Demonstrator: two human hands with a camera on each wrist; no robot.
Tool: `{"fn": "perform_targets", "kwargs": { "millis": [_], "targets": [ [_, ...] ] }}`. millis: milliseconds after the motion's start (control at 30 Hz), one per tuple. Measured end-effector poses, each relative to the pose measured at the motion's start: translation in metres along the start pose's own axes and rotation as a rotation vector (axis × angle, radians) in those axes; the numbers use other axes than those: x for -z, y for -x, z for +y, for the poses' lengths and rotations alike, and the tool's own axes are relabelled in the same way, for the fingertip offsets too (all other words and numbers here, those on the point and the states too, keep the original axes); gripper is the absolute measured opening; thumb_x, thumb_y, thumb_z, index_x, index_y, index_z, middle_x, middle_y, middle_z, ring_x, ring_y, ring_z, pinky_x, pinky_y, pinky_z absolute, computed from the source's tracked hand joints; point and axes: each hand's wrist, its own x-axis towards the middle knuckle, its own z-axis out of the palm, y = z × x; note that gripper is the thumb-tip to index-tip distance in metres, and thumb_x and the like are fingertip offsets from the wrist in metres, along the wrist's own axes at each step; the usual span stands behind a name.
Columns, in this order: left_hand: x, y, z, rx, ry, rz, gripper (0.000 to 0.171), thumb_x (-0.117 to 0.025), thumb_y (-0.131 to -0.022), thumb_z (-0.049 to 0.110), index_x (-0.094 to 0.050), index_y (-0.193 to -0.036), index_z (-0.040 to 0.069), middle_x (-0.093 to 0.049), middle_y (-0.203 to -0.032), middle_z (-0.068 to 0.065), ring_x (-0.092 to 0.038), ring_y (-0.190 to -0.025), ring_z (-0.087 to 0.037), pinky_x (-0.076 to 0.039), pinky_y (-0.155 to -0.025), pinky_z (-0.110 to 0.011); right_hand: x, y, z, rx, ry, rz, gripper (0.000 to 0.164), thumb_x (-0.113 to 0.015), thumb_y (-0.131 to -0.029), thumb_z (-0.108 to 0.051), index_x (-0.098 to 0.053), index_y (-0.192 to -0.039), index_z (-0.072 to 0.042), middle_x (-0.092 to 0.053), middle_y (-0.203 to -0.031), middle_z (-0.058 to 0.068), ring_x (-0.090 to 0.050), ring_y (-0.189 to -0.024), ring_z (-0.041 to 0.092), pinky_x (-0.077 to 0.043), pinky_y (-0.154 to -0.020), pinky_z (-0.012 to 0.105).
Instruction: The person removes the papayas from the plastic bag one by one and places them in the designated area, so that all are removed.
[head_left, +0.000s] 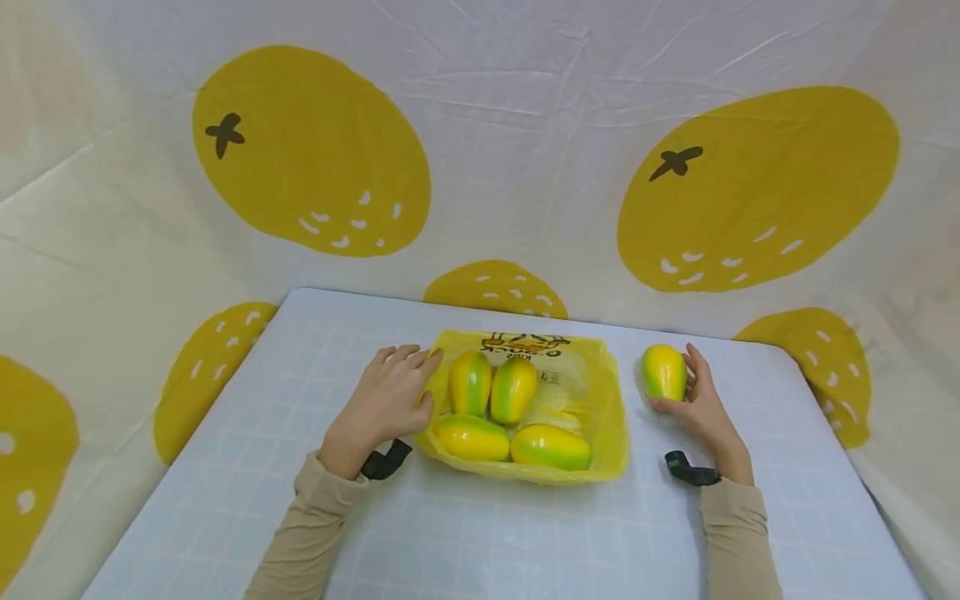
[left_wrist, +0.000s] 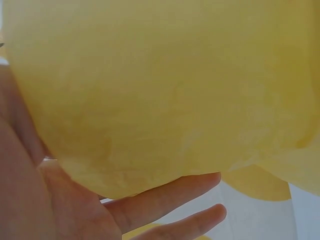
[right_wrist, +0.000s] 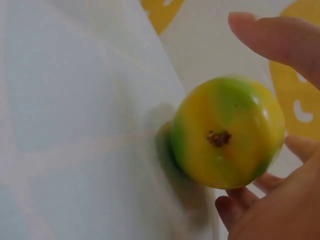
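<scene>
My left hand (head_left: 390, 387) is at the left side of a yellow plastic bag (head_left: 611, 400), its fingertips right at the rim. In the left wrist view the bag wall (left_wrist: 165, 100) hides part of this hand, and two fingers (left_wrist: 165, 197) extend nearly straight beside it. Inside the bag lie several glossy yellow-green mangoes, two upright at the back (head_left: 470, 383) and others lying across the front (head_left: 551, 447). Right of the bag, my right hand (head_left: 705, 408) is spread around another mango (head_left: 663, 372). The right wrist view shows its brown end (right_wrist: 219, 138), with the thumb (right_wrist: 280, 40) standing apart from the fruit.
A pale blue checked cloth (head_left: 480, 542) covers the table. Behind it hangs a white cloth (head_left: 517, 167) printed with large yellow fruit, close to the table's back edge. Black straps (head_left: 386, 460) are on both wrists.
</scene>
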Motion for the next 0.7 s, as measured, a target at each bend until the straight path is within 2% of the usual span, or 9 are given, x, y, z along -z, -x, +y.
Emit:
{"fn": "perform_targets", "kwargs": {
  "millis": [133,467,700],
  "targets": [
    [0.001,0.000,0.000,0.000,0.006,0.001,0.054,-0.058,-0.089,0.019,-0.056,-0.141,0.004,-0.062,-0.132,-0.014,-0.050,-0.128,-0.037,-0.037,-0.106,-0.057,0.003,0.004,-0.010,0.026,0.015,0.010,0.118,-0.078,-0.085,-0.017,0.013,-0.159,-0.025,0.010,-0.164,0.018,-0.003,-0.146,0.050,-0.008,-0.112,0.071],
    [0.001,0.000,0.000,-0.003,0.016,-0.006,0.053,-0.059,-0.089,0.018,-0.056,-0.140,0.004,-0.062,-0.132,-0.014,-0.050,-0.128,-0.036,-0.037,-0.107,-0.057,0.008,0.011,-0.030,0.134,0.024,0.073,0.110,-0.074,-0.089,-0.018,0.009,-0.160,-0.018,0.010,-0.165,0.016,0.000,-0.148,0.044,0.000,-0.117,0.061],
    [0.001,0.000,0.000,-0.004,0.007,-0.008,0.054,-0.059,-0.089,0.019,-0.056,-0.140,0.004,-0.062,-0.132,-0.014,-0.050,-0.128,-0.036,-0.037,-0.106,-0.057,0.009,0.013,-0.042,0.183,0.016,0.076,0.109,-0.074,-0.089,-0.011,0.008,-0.160,-0.020,0.010,-0.165,0.012,0.001,-0.149,0.042,0.001,-0.117,0.061]
  ]
}}
